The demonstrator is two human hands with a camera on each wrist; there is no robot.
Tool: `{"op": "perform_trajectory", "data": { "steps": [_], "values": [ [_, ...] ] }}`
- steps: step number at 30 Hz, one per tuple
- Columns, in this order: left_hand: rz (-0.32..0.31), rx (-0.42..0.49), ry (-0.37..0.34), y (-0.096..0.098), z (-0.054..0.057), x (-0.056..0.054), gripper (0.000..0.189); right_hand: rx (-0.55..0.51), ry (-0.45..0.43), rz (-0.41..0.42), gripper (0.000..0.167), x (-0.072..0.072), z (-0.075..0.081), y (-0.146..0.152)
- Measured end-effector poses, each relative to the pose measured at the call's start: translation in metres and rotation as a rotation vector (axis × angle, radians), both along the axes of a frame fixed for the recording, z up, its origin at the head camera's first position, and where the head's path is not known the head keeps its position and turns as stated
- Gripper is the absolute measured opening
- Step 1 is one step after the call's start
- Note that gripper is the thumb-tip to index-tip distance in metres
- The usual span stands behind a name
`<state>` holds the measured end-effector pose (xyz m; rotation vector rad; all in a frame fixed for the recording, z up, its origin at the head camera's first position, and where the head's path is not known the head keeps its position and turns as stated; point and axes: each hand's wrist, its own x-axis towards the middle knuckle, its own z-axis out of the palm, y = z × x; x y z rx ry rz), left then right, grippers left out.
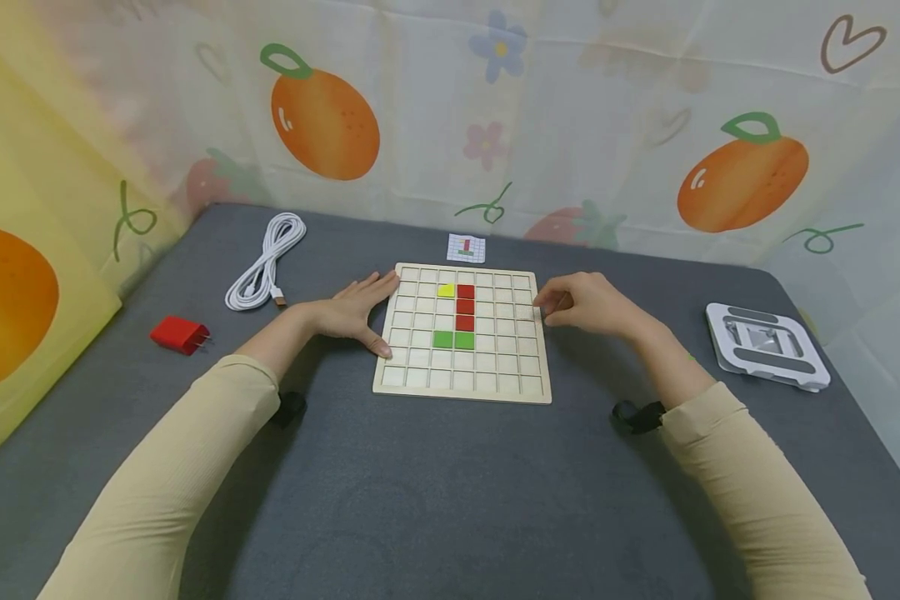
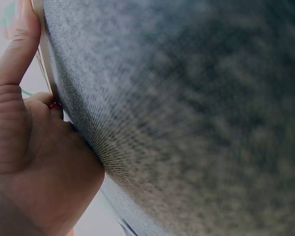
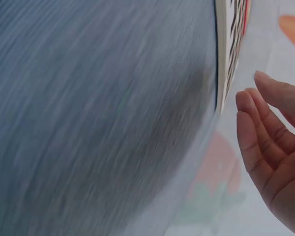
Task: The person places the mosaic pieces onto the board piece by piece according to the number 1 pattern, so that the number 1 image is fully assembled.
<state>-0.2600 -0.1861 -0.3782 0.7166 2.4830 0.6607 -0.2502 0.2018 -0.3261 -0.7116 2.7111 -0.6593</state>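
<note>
A pale wooden grid board (image 1: 412, 379) lies on the dark table. Red tiles (image 1: 465, 307) stand in a column on it, two green tiles (image 1: 453, 340) sit below, and a yellow piece (image 1: 446, 290) lies left of the column's top. My left hand (image 1: 342, 312) rests at the board's left edge, thumb and fingers spread; its thumb (image 2: 19, 46) touches the rim in the left wrist view. Over the right edge hovers my right hand (image 1: 588, 302), its fingers loosely bent. In the right wrist view its fingers (image 3: 258, 142) and thumb hold nothing visible.
A small printed card (image 1: 467, 248) lies behind the board. To the left are a coiled white cable (image 1: 266, 262) and a red plug adapter (image 1: 180, 334). A folded white and grey stand (image 1: 767, 346) lies at the far right. A patterned curtain (image 1: 435, 100) hangs behind the table.
</note>
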Motion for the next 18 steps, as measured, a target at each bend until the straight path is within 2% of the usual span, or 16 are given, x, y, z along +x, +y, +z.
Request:
{"op": "perform_trajectory", "data": {
  "steps": [10,18],
  "values": [
    [-0.005,0.037,-0.009,-0.002,0.004,0.004,0.135,0.059,0.007,-0.086,0.028,0.007,0.006,0.057],
    [-0.009,0.006,-0.003,0.001,0.005,0.002,0.13,0.125,0.006,-0.119,0.028,0.017,0.01,0.099]
  ]
}}
